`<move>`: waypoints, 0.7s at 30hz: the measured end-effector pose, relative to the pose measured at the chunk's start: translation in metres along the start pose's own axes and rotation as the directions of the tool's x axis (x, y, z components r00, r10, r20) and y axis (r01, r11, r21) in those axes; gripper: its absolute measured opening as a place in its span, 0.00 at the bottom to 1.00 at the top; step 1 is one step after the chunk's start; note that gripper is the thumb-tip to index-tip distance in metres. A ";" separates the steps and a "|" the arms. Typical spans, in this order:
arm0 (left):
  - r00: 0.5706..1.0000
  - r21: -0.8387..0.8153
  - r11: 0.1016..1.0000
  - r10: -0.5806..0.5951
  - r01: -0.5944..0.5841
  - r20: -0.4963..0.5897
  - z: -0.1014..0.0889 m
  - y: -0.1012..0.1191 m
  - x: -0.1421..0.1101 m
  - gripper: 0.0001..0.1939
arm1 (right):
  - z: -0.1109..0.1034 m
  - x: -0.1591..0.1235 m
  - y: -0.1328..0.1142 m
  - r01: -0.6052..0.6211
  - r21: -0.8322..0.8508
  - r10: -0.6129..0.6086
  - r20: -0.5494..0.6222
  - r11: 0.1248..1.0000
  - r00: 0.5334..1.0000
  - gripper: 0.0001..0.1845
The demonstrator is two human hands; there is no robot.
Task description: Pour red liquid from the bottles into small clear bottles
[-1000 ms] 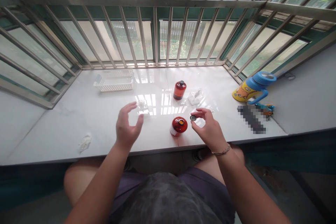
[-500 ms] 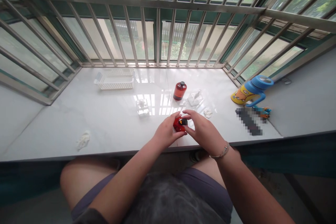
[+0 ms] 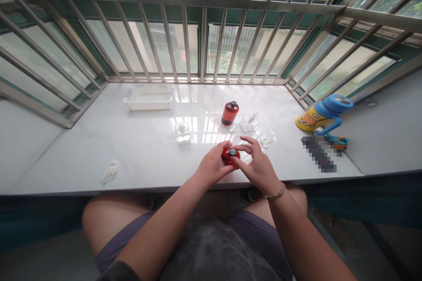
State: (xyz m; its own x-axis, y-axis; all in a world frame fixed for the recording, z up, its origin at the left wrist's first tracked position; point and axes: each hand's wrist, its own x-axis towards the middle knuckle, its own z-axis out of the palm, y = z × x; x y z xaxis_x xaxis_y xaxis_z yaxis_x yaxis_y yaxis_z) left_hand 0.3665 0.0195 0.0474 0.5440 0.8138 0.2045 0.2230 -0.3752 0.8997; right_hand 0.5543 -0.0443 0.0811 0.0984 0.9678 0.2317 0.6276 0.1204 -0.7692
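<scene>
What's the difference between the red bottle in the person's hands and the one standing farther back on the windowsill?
The held red bottle sits between the left hand and right hand, while the standing bottle rests untouched, upright on the white stone sill. The held one looks a brighter, more solid red; the standing one is darker and translucent. Both have a dark top.

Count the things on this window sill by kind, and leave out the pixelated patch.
Bottles: 2 (red bottle, amber bottle)
Clear containers: 2 (square jar, angular container)
White crumpled wads: 2 (left wad, right wad)
White basket: 1
Blue-lidded yellow flask: 1
Small blue and orange object: 1
Total: 9
</scene>
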 end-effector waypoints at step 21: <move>1.000 0.065 0.998 0.019 -0.020 0.010 0.001 -0.006 0.000 0.41 | 0.029 -0.016 0.012 0.066 0.280 -0.019 -0.168 0.958 0.986 0.35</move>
State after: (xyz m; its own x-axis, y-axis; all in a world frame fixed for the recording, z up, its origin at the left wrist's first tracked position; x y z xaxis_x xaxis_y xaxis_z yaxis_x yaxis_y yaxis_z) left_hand 0.3659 0.0216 0.0421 0.5566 0.8018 0.2176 0.2641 -0.4191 0.8687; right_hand 0.5377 -0.0521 0.0506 0.2153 0.9143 0.3432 0.3910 0.2413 -0.8882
